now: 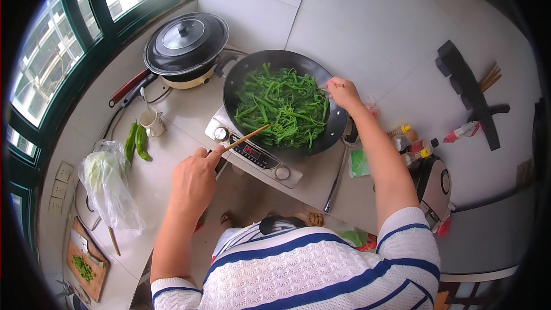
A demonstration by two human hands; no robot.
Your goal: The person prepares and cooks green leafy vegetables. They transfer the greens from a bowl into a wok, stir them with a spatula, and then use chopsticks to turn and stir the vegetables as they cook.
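A black wok (232, 88) full of green leafy vegetable stems (282, 110) sits on a silver induction cooker (286, 178) with a lit red display. My left hand (193, 178) is at the cooker's front left, gripping a wooden chopstick (249, 136) whose tip reaches over the near side of the greens. Over the wok's right rim, my right hand (343, 94) is closed around another wooden chopstick (323, 87). Its far end is hidden at the edge of the greens.
A lidded black pan (185, 43) with a red handle stands back left. Nearby are a mug (153, 122), green peppers (141, 142) and a bagged cabbage (101, 176). A cutting board (97, 284) carries a cleaver (79, 241). Bottles (415, 146) and a rice cooker (430, 181) are right.
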